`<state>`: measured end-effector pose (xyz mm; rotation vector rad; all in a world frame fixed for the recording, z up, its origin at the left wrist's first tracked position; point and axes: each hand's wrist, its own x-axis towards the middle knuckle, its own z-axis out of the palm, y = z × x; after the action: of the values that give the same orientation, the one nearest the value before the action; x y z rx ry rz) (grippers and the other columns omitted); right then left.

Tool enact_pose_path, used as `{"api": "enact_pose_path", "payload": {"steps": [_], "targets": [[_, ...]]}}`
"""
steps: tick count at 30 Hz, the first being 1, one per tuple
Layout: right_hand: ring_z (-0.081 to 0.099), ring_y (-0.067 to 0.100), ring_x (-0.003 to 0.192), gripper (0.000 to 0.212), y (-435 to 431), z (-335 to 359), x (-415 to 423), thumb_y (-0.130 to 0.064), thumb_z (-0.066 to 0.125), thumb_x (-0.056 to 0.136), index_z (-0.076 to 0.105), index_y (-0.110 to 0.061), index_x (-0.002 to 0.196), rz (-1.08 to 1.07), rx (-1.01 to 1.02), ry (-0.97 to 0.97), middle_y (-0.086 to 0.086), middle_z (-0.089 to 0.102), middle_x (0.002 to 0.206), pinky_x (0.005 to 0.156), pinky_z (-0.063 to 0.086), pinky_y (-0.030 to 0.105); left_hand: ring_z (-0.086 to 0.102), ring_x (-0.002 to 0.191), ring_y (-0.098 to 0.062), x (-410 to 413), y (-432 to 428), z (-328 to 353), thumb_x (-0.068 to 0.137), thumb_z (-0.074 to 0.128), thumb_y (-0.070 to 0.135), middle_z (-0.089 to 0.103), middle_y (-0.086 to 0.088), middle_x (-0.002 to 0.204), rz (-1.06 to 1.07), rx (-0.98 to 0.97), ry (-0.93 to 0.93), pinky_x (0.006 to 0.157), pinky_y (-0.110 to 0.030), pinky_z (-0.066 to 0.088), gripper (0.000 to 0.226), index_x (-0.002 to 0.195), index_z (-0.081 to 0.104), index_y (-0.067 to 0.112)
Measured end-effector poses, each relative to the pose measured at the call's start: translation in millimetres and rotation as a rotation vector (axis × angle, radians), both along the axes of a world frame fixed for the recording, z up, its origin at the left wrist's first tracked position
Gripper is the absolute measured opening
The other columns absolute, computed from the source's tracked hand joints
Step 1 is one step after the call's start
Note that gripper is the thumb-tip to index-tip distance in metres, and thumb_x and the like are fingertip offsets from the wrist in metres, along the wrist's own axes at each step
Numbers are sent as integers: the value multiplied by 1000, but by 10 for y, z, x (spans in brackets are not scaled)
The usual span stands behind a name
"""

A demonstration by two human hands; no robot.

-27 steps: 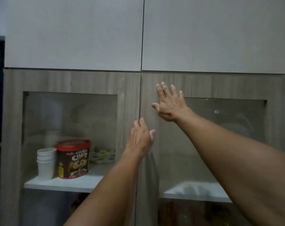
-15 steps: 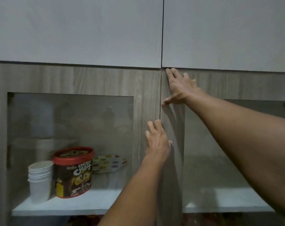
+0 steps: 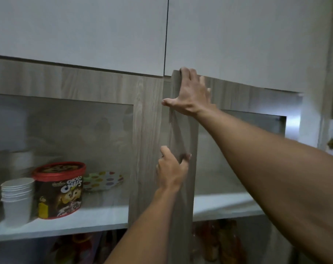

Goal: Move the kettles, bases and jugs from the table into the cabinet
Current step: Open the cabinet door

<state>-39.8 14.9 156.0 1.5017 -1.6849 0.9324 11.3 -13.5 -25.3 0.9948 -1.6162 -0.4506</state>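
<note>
Since half a second ago the right cabinet door [image 3: 182, 130] has swung ajar, both hands [image 3: 190, 94] [image 3: 171, 168] gripping its edge.

Lower-shelf contents [image 3: 217, 242] blurred behind glass

Plain white upper doors [image 3: 78, 29], dim room, perhaps a lit wall [image 3: 293, 119] at right

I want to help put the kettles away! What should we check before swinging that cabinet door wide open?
1. Right hand gripping the right door at its top corner: ok.
2. Left hand on the door's edge: ok.
3. Door cracked open: ok.
4. Right shelf has free room: ok, looks bare through the glass.
5. Left door shut, out of the way: ok.
6. Kettles ready nearby: cannot tell.
</note>
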Motion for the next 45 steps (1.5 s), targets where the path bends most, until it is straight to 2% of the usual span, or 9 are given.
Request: {"api": "enact_pose_path", "payload": {"steps": [6,17,23,26,28,30,37,41,45], "targets": [[31,41,134,111,698,-629,-21,-54,60,77,-8,-19,157,43,-89,-136,0,-8,165,101,37,53,68,73,-26,53,809,-160,90,69,34,64,-8,81,-28,-185,40,58,-32,51,43,115,48,5],[47,31,131,86,2587,-1069,-459,-40,62,81,27,-7,153,109,-264,-303,14,35,154,105,42,34,69,84,-40,-337,2790,-1120,90,61,25,70,-15,94,-174,-139,-60,70,-39,55,26,104,42,14],[66,24,84,52,3635,-1024,-1062,-36,52,72,59,-6,115,-34,-383,-259,9,68,97,78,57,42,58,64,-19,-892,3715,-1015,85,67,28,58,1,80,-409,-220,-133,51,-15,35,34,94,35,21],[48,13,54,13,4043,-1073,-1411,-22,54,79,49,-12,85,-134,-427,-295,-1,52,65,51,42,23,43,60,-9,-1233,4099,-956,82,71,32,49,4,82,-486,-239,-156,50,-9,21,43,95,31,23],[35,4,49,16,4277,-1109,-1640,-15,55,83,40,-16,78,-200,-456,-299,-8,38,59,45,29,15,46,66,-10,-1482,4289,-934,81,73,33,48,4,85,-560,-228,-166,55,-11,31,44,97,34,23],[38,6,51,13,4461,-1136,-1855,-16,54,85,42,-13,82,-271,-479,-316,-7,39,59,49,34,21,54,75,-14,-1743,4423,-944,80,74,35,52,3,87,-652,-211,-167,60,-20,45,44,98,36,22],[64,22,79,31,4897,-1323,-2694,-34,47,98,56,-7,108,-532,-529,-373,5,60,82,76,56,40,44,72,-9,-2680,4652,-1029,80,77,42,46,3,88,-991,-221,-153,61,-15,36,45,93,40,22],[63,30,94,39,5108,-1328,-3256,-44,43,98,59,-10,109,-673,-547,-503,3,62,87,93,49,48,48,81,-11,-3299,4752,-1109,84,75,39,48,2,98,-1097,-273,-225,70,-20,44,40,100,45,19],[49,25,90,22,5216,-1252,-3819,-40,43,102,43,-18,100,-745,-533,-658,4,55,95,78,36,34,53,100,-23,-3876,4775,-1082,89,71,27,47,-6,116,-1145,-218,-318,89,-37,52,39,113,44,13]]}}
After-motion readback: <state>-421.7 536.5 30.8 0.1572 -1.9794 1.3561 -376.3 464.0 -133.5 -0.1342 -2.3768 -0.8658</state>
